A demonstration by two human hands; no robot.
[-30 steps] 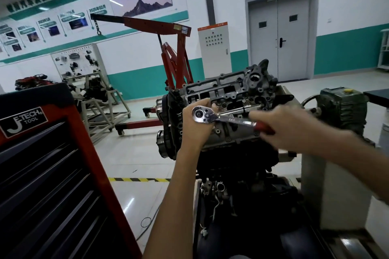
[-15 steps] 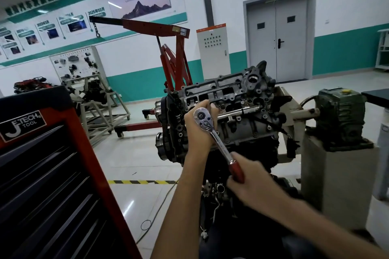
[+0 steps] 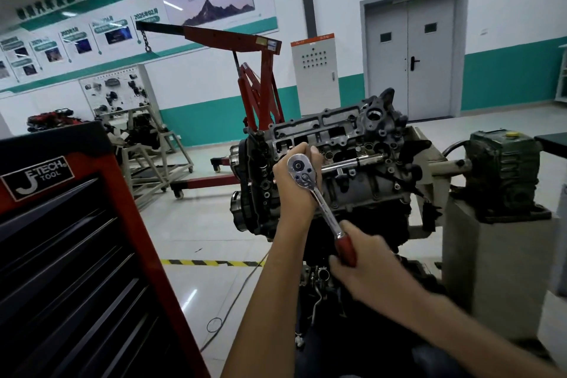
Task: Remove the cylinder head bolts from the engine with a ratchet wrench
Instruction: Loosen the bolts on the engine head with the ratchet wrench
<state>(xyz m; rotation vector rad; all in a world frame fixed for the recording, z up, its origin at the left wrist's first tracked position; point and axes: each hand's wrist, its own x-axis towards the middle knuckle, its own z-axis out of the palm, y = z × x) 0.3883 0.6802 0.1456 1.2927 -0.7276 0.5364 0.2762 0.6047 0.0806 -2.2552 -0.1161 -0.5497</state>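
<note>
While steadying the ratchet wrench [image 3: 324,208] on the engine [image 3: 383,184] with left hand [image 3: 290,190] fingers curled round its head, clamping the right hand [image 3: 368,264] round the handle end for leverage.

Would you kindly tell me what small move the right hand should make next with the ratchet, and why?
Probably sweep the handle up and rightward, counterclockwise: the right hand grips the ratchet wrench with its handle slanting low, while the left hand holds its head against the engine.

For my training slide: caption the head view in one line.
Left hand steadies the ratchet wrench on the engine; right hand grips its red handle.
</note>
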